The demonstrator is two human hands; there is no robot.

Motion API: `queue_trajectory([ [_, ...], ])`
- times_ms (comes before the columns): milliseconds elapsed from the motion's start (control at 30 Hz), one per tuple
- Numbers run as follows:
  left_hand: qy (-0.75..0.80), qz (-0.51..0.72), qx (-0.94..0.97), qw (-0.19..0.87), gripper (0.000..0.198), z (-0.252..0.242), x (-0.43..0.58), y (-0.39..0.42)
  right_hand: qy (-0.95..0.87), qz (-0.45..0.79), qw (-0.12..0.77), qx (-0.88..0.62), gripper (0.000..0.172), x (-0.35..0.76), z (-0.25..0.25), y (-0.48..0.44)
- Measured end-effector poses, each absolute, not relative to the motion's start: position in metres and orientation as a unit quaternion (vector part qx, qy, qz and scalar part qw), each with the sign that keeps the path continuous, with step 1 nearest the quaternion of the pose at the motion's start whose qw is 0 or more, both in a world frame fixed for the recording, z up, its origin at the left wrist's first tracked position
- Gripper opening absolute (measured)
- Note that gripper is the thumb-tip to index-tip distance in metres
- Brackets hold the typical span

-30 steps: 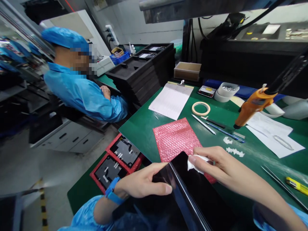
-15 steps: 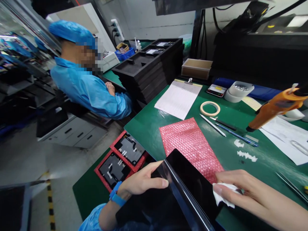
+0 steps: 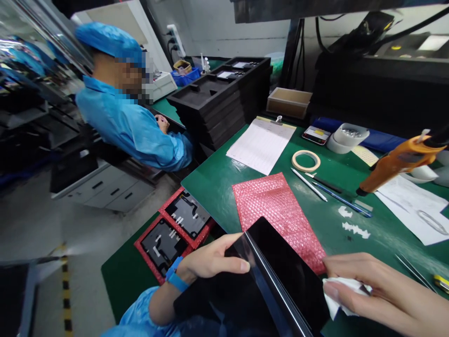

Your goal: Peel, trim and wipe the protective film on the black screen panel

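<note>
My left hand (image 3: 219, 262) is closed on the near left edge of a glossy black screen panel (image 3: 286, 262), its thumb lying on top. A clear film (image 3: 277, 290) is curled back in a roll across the panel. Between the thumb and fingers of my right hand (image 3: 368, 285) a crumpled white wipe (image 3: 345, 295) is pinched, close to the panel's right edge. Under and beyond the panel, a pink bubble-wrap pouch (image 3: 277, 210) lies flat on the green table (image 3: 213, 187). The panel's lower end runs out of view.
A tape roll (image 3: 306, 160), pens (image 3: 308, 185), a clipboard (image 3: 263, 145) and tweezers (image 3: 416, 274) lie on the table. An orange electric screwdriver (image 3: 400, 161) hangs at right. Black trays (image 3: 224, 103) are stacked behind. A co-worker (image 3: 129, 112) sits at left, near two panels in pink wrap (image 3: 187, 213).
My right hand with the wipe has moved a little to the right, off the panel's edge. My left hand and the panel have shifted slightly right in view.
</note>
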State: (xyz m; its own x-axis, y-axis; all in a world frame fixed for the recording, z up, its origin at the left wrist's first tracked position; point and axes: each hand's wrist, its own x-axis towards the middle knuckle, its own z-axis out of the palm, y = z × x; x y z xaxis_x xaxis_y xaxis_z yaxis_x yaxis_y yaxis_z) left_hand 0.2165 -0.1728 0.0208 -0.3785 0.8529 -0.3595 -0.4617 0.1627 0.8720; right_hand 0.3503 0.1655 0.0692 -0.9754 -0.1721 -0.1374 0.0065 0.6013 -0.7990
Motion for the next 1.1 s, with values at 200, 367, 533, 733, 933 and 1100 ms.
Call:
queue_trajectory([
  [200,0.533,0.611,0.233,0.537,0.056,0.026,0.216,-0.152,0.865,-0.468,0.175,-0.054,0.067,0.335,0.066,0.167],
  [367,0.508,0.595,0.298,0.547,0.050,0.030,0.216,-0.136,0.830,-0.509,0.216,-0.069,0.074,0.308,0.078,0.155],
  [533,0.500,0.573,0.333,0.558,0.037,0.034,0.216,-0.127,0.845,-0.511,0.117,-0.100,0.069,0.291,0.079,0.147],
  [733,0.494,0.573,0.323,0.569,0.029,0.041,0.216,-0.124,0.853,-0.508,0.060,-0.104,0.068,0.304,0.103,0.156],
  [933,0.483,0.583,0.323,0.568,0.021,0.043,0.216,-0.122,0.860,-0.460,0.179,-0.130,0.069,0.322,0.111,0.166],
  [1100,0.497,0.556,0.337,0.575,0.026,0.044,0.216,-0.119,0.874,-0.442,0.162,-0.117,0.073,0.314,0.103,0.160],
])
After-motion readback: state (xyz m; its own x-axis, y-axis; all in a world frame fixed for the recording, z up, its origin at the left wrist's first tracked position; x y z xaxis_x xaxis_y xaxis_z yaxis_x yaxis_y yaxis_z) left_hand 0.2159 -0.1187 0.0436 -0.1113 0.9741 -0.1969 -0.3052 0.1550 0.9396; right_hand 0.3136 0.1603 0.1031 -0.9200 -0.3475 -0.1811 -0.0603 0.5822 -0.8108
